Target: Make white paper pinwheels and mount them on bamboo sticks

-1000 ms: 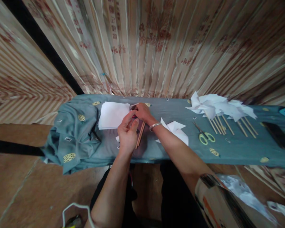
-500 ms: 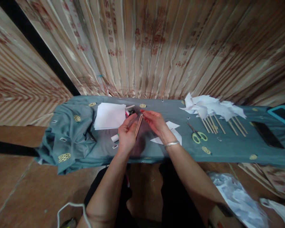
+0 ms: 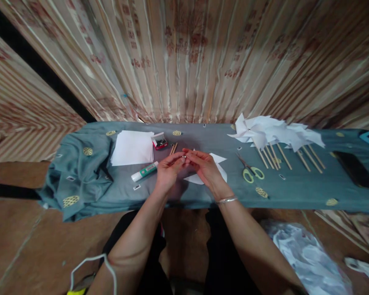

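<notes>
- Metal glints between my fingertips: a tiny pin (image 3: 183, 156), I think, too small to be sure, pinched by my left hand (image 3: 169, 172) and right hand (image 3: 204, 168) together, fingers nearly closed on it.
- Just under my right hand lies the folded white paper (image 3: 219, 168); two wooden sticks (image 3: 173, 148) and the open pin box (image 3: 159, 141) sit just beyond.
- The pin could slip and vanish in the grey-green cloth (image 3: 295, 190), or prick a fingertip.

Striped patterned curtain (image 3: 203, 61) behind; brown tiled floor (image 3: 24, 246).
</notes>
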The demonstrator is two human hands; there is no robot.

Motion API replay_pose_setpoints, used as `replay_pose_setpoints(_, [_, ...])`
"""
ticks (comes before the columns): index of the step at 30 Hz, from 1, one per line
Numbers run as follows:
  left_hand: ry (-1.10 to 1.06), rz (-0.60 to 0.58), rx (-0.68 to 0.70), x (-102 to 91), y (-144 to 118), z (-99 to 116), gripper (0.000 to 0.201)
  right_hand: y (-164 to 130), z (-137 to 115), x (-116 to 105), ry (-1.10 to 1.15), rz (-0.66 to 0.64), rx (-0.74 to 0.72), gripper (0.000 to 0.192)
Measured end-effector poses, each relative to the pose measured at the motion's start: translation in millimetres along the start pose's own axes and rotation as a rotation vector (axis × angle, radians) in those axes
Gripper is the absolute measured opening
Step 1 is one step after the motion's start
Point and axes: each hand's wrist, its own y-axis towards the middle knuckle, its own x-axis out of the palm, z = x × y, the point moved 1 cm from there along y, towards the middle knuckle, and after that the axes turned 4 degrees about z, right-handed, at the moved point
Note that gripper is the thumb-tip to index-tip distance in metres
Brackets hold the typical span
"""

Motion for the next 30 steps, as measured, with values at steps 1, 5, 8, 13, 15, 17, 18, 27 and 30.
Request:
replay_pose_setpoints(1, [0.016, -0.003, -0.003, -0.2, -0.8, -0.2, 0.04, -0.7, 0.9, -1.1, -0.005, 0.01, -0.005, 0.018])
replay_pose_setpoints(5, [0.071, 0.012, -0.002, -2.4, -5.0, -0.5, 0.037, -3.1, 3.5, -4.6, 0.005, 0.038, -0.01, 0.018])
replay_pose_setpoints(8, [0.124, 0.06, 0.052, -9.6, 0.4, 5.8, 0.033, -6.6, 1.4, -9.8, 0.054, 0.069, 0.016, 0.018])
replay_pose_setpoints(13, [0.346, 0.174, 0.371, -32.6, 39.5, 38.7, 0.022, -20.3, -12.0, -25.7, 0.032, 0.11, -0.006, 0.02])
replay_pose_setpoints(15, [0.559, 0.225, 0.501, -40.0, 58.3, 50.5, 0.016, -26.8, -18.4, -33.0, -0.02, 0.094, -0.027, 0.019])
replay_pose_setpoints(17, [0.816, 0.226, 0.607, -44.5, 73.1, 55.2, 0.013, -32.2, -23.9, -40.7, -0.058, 0.095, -0.036, 0.019])
replay_pose_setpoints(18, [0.914, 0.213, 0.631, -46.2, 78.6, 54.6, 0.014, -34.5, -26.2, -44.7, -0.065, 0.101, -0.033, 0.02])
replay_pose_setpoints(27, [1.311, 0.148, 0.774, -58.0, 100.8, 41.8, 0.018, -54.1, -42.2, -70.6, -0.14, 0.164, 0.029, 0.028])
replay_pose_setpoints(30, [1.357, 0.186, 0.764, -57.9, 101.4, 48.2, 0.021, -59.6, -47.6, -76.5, -0.142, 0.178, 0.03, 0.026])
